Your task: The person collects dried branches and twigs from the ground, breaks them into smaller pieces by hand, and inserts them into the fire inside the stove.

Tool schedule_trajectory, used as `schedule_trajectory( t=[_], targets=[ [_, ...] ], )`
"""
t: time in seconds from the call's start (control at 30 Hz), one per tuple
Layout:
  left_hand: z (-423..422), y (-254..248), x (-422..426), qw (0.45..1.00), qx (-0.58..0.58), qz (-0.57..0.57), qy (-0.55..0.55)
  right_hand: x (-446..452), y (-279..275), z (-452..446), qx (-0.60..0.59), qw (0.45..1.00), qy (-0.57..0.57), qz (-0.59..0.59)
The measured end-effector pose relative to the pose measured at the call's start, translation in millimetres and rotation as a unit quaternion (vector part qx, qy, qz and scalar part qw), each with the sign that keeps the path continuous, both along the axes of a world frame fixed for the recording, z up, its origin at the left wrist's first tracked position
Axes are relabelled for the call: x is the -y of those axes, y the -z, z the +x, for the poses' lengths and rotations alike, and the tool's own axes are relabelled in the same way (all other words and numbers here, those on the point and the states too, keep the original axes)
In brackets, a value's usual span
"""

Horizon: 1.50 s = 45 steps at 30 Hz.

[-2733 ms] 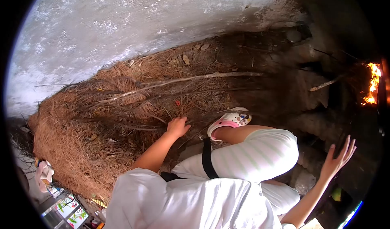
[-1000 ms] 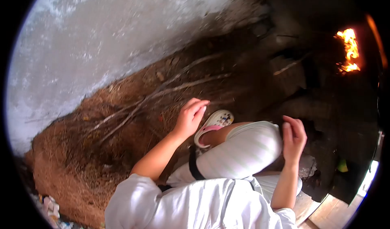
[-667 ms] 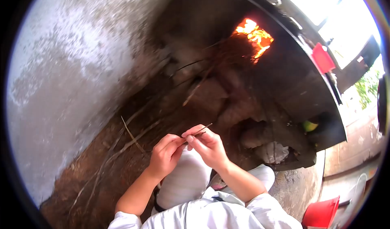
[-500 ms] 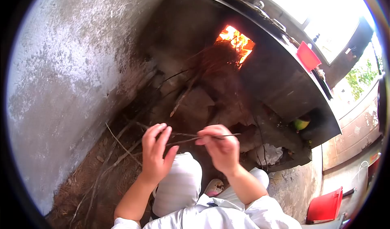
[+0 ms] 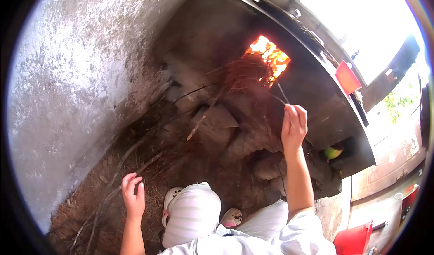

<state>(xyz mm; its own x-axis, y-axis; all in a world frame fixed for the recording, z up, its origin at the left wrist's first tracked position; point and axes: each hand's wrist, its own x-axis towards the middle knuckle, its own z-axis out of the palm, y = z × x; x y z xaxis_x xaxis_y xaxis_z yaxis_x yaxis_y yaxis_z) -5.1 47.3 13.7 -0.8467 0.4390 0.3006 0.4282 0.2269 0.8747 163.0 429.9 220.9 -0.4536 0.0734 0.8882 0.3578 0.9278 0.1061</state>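
My right hand (image 5: 294,126) pinches thin twigs (image 5: 283,93) between thumb and fingers. The tips of the twigs point up toward the stove's fire opening (image 5: 273,58), where orange flames burn. A bundle of dry brushwood (image 5: 246,71) sticks out of that opening, partly alight. My left hand (image 5: 134,196) is held low on the left with curled, parted fingers and nothing in it. Long thin branches (image 5: 129,155) lie beside and behind it on the dirt floor.
The dark stove front (image 5: 325,110) curves across the right. A rough plaster wall (image 5: 77,83) rises on the left. A red container (image 5: 348,77) sits on the stove edge, a red bucket (image 5: 352,239) stands lower right, and a yellow-green round object (image 5: 333,152) lies in a recess.
My right hand has moved up and right toward the fire with the twigs. My left hand has dropped down and left, away from the right one.
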Motion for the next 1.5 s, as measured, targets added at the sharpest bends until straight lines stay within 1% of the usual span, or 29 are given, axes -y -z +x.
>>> schedule_trajectory(
  t=[0.07, 0.17, 0.23, 0.27, 0.3, 0.33, 0.37, 0.4, 0.47, 0.53, 0.57, 0.6, 0.67, 0.7, 0.73, 0.8, 0.83, 0.87, 0.9, 0.93, 1.0, 1.07, 1.1, 1.17, 1.2, 1.27, 1.33, 1.4, 1.5],
  targets=[
    [0, 39, 25, 0.998, 0.037, -0.046, -0.031, -8, -9, -12, 0.01, 0.999, 0.015, 0.045],
    [5, 83, 59, 0.981, 0.061, -0.167, -0.081, -20, -16, -30, 0.044, 0.995, 0.02, 0.089],
    [2, 112, 80, 0.962, -0.024, -0.251, -0.105, -38, -9, -42, 0.117, 0.984, 0.058, 0.121],
    [6, 123, 95, 0.951, -0.028, -0.283, -0.122, -50, 1, -48, 0.172, 0.974, 0.062, 0.136],
    [8, 120, 99, 0.935, -0.045, -0.32, -0.143, -65, 9, -47, 0.241, 0.957, 0.119, 0.109],
    [9, 116, 103, 0.925, -0.042, -0.345, -0.155, -59, 3, -56, 0.243, 0.964, 0.056, 0.094],
    [7, 112, 109, 0.917, -0.061, -0.361, -0.158, -71, 11, -57, 0.219, 0.976, 0.009, 0.003],
    [-3, 116, 109, 0.91, -0.088, -0.372, -0.161, -121, 20, -47, 0.212, 0.976, -0.015, -0.052],
    [-15, 128, 121, 0.885, -0.052, -0.435, -0.156, -210, 28, -38, 0.343, 0.931, 0.117, 0.032],
    [-20, 137, 132, 0.866, -0.035, -0.471, -0.165, -262, 50, -27, 0.353, 0.892, 0.283, -0.013],
    [-24, 144, 139, 0.859, -0.025, -0.486, -0.162, -250, 52, -28, 0.37, 0.853, 0.366, 0.037],
    [-27, 150, 144, 0.852, -0.015, -0.498, -0.157, -224, 47, -37, 0.373, 0.854, 0.361, 0.035],
    [-30, 149, 146, 0.829, -0.027, -0.537, -0.153, -154, 44, -58, 0.415, 0.819, 0.369, 0.145],
    [-32, 151, 145, 0.812, -0.045, -0.563, -0.148, -132, 49, -56, 0.348, 0.896, 0.236, 0.143],
    [-38, 151, 142, 0.811, -0.043, -0.566, -0.146, -94, 48, -59, 0.352, 0.895, 0.235, 0.141],
    [-54, 146, 137, 0.752, 0.038, -0.636, -0.168, -8, 45, -65, 0.334, 0.93, 0.083, 0.133],
    [-60, 141, 138, 0.744, 0.043, -0.642, -0.18, 20, 46, -61, 0.335, 0.93, 0.082, 0.126],
    [-66, 140, 139, 0.739, 0.043, -0.647, -0.184, 46, 48, -53, 0.348, 0.931, 0.055, 0.1],
    [-70, 136, 145, 0.767, 0.073, -0.621, -0.142, 63, 52, -45, 0.358, 0.931, 0.019, 0.073],
    [-71, 132, 152, 0.792, 0.103, -0.593, -0.104, 75, 59, -35, 0.365, 0.929, 0.018, 0.057],
    [-67, 117, 155, 0.83, 0.122, -0.533, -0.106, 91, 76, -14, 0.368, 0.929, -0.001, 0.031],
    [-58, 117, 156, 0.821, 0.048, -0.557, -0.12, 99, 95, 4, 0.369, 0.929, -0.021, -0.025],
    [-55, 114, 159, 0.831, -0.014, -0.543, -0.121, 104, 100, 9, 0.367, 0.929, -0.028, -0.026],
    [-46, 106, 156, 0.84, -0.115, -0.512, -0.137, 116, 109, 20, 0.362, 0.925, -0.035, -0.107],
    [-43, 96, 153, 0.84, -0.116, -0.511, -0.14, 120, 111, 26, 0.359, 0.926, -0.037, -0.106],
    [-39, 67, 148, 0.85, -0.058, -0.511, -0.115, 129, 115, 34, 0.342, 0.919, -0.059, -0.189],
    [-38, 38, 146, 0.847, -0.028, -0.522, -0.093, 135, 117, 41, 0.333, 0.92, -0.065, -0.194],
    [-35, 13, 144, 0.874, 0.019, -0.483, -0.04, 141, 118, 48, 0.33, 0.917, -0.078, -0.21],
    [-35, -20, 134, 0.882, 0.033, -0.469, -0.024, 150, 117, 55, 0.324, 0.912, -0.081, -0.238]
  ],
)
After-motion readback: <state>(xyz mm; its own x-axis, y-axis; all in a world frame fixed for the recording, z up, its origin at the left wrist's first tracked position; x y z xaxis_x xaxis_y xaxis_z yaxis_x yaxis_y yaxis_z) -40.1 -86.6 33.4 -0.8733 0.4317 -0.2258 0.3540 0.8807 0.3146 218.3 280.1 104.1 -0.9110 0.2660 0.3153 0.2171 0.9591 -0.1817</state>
